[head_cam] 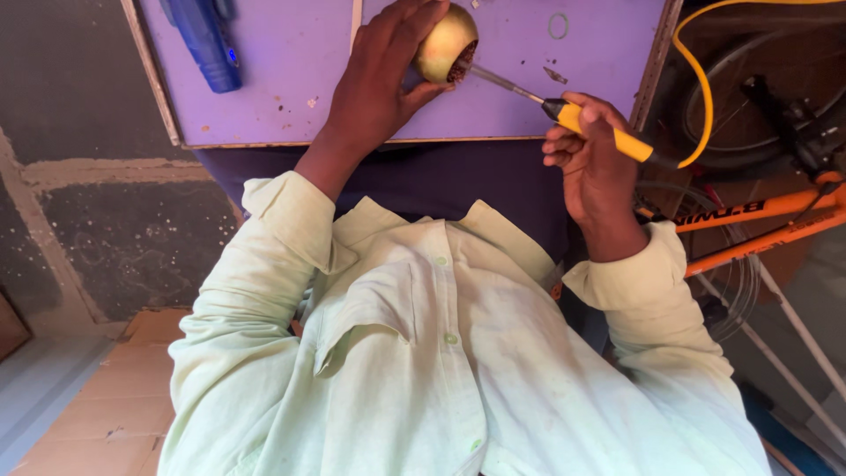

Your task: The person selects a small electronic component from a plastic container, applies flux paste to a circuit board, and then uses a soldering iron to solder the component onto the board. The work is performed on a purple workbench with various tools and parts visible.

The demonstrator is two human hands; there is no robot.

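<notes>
Round yellowish shell (445, 44) sits at twelve o'clock on the purple board (291, 79), cupped firmly by the left hand (383, 75). It looks light, hard and smooth, best held round its sides. The right hand (592, 154) grips a yellow-handled soldering iron (582, 119), tip inside the opening.

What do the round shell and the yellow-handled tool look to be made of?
The round shell looks like dried gourd or fruit husk: matte yellow-green skin and a dark, rough opening. The tool looks like a soldering iron: a bare grey metal shaft, a smooth yellow plastic handle and a yellow cord, probably rubber or plastic.
</notes>
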